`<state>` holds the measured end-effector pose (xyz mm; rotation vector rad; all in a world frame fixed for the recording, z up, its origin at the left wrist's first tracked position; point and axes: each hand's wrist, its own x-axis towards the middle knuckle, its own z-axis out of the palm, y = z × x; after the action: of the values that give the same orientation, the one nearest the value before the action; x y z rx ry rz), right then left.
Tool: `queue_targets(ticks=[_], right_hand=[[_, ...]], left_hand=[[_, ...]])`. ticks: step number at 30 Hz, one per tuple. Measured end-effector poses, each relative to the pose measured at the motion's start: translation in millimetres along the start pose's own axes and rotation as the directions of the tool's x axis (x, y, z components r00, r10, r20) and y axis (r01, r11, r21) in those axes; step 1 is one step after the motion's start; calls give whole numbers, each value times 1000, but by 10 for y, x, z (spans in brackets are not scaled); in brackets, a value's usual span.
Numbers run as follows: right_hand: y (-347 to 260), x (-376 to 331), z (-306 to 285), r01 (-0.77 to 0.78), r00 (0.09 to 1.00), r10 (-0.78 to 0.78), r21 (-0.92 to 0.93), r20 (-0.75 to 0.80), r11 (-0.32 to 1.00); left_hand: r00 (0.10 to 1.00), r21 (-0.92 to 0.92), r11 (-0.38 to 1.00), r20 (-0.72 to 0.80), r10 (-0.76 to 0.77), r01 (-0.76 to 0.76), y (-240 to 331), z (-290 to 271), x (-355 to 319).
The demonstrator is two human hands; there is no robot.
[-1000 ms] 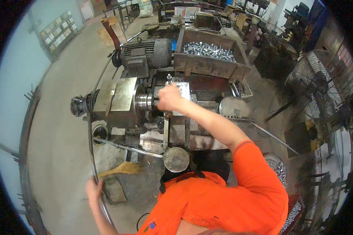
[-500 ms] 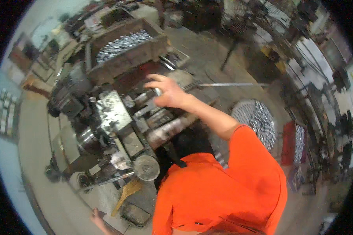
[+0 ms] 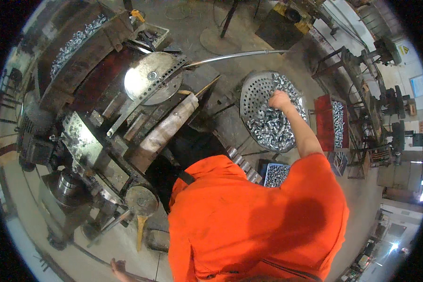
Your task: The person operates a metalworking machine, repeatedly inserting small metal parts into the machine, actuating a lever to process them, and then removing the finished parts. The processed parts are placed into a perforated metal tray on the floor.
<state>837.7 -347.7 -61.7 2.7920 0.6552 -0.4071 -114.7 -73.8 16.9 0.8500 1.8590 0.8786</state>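
Note:
My right arm reaches out to a round perforated metal tray heaped with small shiny metal fittings. There my right hand is closed, its curled fingers down at the edge of the heap; the piece between them is hidden. Low at the left, my left hand shows only in part, with fingers apart and nothing visible in them. It is near a thin dark line along the floor. Left of my body stands a greasy machine with a metal block and a round plate beside a perforated bar.
Beyond the tray is a red bin of metal parts; a blue basket of small parts sits nearer. A large box of fittings stands at the far left. A long rod sticks out toward the tray. A yellow-handled brush is low left.
My right hand has gone from above the machine, rightward to the tray, and its fingers have closed. The view has turned right. My left hand remains low at the left.

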Motion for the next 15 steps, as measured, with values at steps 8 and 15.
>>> queue_targets(ticks=[8,15], right_hand=[[-397,-55,-170,123,987,-114,-81,114,989],[-374,-16,-179,178,984,-178,80,-5,981]], left_hand=[[1000,-66,998,-2,-16,15,60,-47,-80],[996,13,1000,-93,-9,10,94,86,-145]])
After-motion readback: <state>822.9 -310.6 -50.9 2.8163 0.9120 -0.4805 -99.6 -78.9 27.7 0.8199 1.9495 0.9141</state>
